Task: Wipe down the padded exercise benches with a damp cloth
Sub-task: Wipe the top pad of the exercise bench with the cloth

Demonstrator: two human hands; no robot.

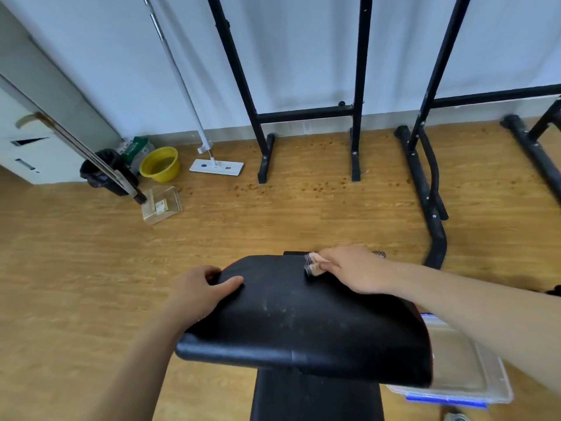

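The black padded bench (pixel 303 317) runs lengthwise from its far edge toward the viewer, with pale specks across its middle. At that far edge, right of centre, a small pale crumpled cloth (pixel 313 264) rests on the padding, pinched in the curled fingers of the right hand (pixel 349 268). The speckled stretch lies nearer the viewer, so the wipe likely pulls back lengthwise. The left hand (pixel 197 290) grips the far left corner, thumb on top. A yellow plastic basin (pixel 159 164) stands well apart.
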